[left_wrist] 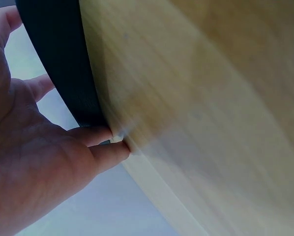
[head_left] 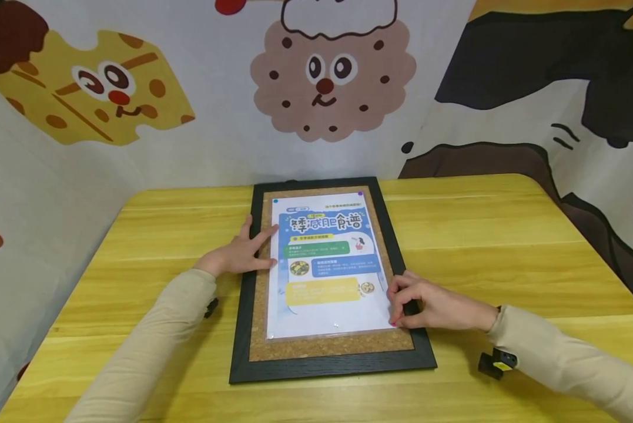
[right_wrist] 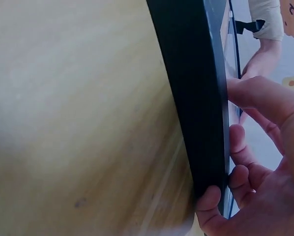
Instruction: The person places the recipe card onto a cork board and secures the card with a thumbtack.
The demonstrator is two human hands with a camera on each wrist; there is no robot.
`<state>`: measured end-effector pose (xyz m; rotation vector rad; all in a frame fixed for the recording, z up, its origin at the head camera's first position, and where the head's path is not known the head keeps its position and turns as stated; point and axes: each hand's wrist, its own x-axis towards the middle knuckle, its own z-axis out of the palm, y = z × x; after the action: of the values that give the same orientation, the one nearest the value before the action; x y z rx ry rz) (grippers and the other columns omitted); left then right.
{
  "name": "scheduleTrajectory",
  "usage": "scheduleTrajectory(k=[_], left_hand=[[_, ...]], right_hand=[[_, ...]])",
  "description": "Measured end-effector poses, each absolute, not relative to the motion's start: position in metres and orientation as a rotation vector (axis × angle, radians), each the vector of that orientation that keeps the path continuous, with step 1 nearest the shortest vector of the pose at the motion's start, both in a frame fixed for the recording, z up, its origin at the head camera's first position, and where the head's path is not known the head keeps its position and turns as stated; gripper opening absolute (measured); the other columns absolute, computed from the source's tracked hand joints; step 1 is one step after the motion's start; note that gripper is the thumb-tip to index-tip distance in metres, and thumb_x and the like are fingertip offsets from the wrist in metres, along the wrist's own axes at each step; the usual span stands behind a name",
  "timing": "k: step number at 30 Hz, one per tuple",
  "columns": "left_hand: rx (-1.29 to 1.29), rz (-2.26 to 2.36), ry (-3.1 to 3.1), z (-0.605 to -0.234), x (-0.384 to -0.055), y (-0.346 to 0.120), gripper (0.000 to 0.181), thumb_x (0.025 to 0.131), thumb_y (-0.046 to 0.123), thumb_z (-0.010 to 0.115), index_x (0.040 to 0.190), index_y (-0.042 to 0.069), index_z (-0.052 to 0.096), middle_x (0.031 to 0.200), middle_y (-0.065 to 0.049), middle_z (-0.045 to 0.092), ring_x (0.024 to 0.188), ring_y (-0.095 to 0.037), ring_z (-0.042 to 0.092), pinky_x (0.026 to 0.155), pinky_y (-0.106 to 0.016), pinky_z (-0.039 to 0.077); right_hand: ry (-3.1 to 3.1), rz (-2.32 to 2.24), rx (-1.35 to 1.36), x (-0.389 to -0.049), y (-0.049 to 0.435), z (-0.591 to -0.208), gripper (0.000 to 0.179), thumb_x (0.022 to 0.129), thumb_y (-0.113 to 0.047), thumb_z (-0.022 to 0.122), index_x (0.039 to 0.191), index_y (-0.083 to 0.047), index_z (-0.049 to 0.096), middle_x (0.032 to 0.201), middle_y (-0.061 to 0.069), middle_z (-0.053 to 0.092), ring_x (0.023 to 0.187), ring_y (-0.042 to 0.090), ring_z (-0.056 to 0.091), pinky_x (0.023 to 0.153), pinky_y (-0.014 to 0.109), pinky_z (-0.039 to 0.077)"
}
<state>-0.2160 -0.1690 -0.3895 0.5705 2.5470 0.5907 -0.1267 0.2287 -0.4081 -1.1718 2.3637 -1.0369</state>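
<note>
A printed sheet (head_left: 316,317) with blue, green and yellow blocks lies on a black-framed cork board (head_left: 337,343). A teal pushpin (head_left: 275,201) sits at its top left corner and a purple pushpin (head_left: 360,193) at its top right. My left hand (head_left: 244,251) spreads its fingers over the left side of the frame, fingertips at the sheet's edge. At the sheet's bottom right corner, my right hand (head_left: 427,301) pinches a small pink pushpin (head_left: 394,324) between thumb and fingers. The right wrist view shows other fingers against the black frame (right_wrist: 196,98).
The board rests on a yellow wood-grain table (head_left: 480,235), close to its back edge. Behind it hangs a pale cloth wall (head_left: 205,153) printed with cartoon food. Black wrist cameras are strapped over both beige sleeves (head_left: 554,341).
</note>
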Motion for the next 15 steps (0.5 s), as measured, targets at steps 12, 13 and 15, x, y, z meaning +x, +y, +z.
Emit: scheduleTrajectory(k=[12,13,15], left_hand=[[0.56,0.594,2.558,-0.3924,-0.2165,-0.1693,0.082,0.095,0.041,0.057,0.156,0.011,0.011,0.149,-0.035,-0.024,0.13,-0.065,0.012,0.1,-0.07,0.023],[0.561,0.599,2.56,-0.3926,-0.2163,-0.1696,0.082,0.095,0.041,0.057,0.156,0.011,0.012,0.149,-0.035,-0.023,0.13,-0.065,0.012,0.1,-0.07,0.023],[0.567,0.608,2.565,-0.3926,-0.2154,-0.1702,0.082,0.094,0.042,0.057,0.156,0.011,0.013,0.149,-0.035,-0.022,0.13,-0.065,0.013,0.099,-0.07,0.023]], right_hand=[[2.372,-1.061,-1.112,-0.1254,0.2284,-0.4077,0.013,0.084,-0.018,0.077,0.084,-0.03,0.073,0.099,-0.006,0.051,0.096,0.015,0.04,0.079,0.03,0.036],[2.373,-1.064,-1.116,-0.1255,0.2288,-0.4079,0.012,0.084,-0.019,0.077,0.085,-0.03,0.073,0.099,-0.006,0.051,0.096,0.014,0.04,0.079,0.03,0.036],[2.376,-1.064,-1.123,-0.1258,0.2295,-0.4078,0.011,0.085,-0.02,0.076,0.086,-0.031,0.074,0.099,-0.007,0.052,0.096,0.014,0.041,0.08,0.029,0.037]])
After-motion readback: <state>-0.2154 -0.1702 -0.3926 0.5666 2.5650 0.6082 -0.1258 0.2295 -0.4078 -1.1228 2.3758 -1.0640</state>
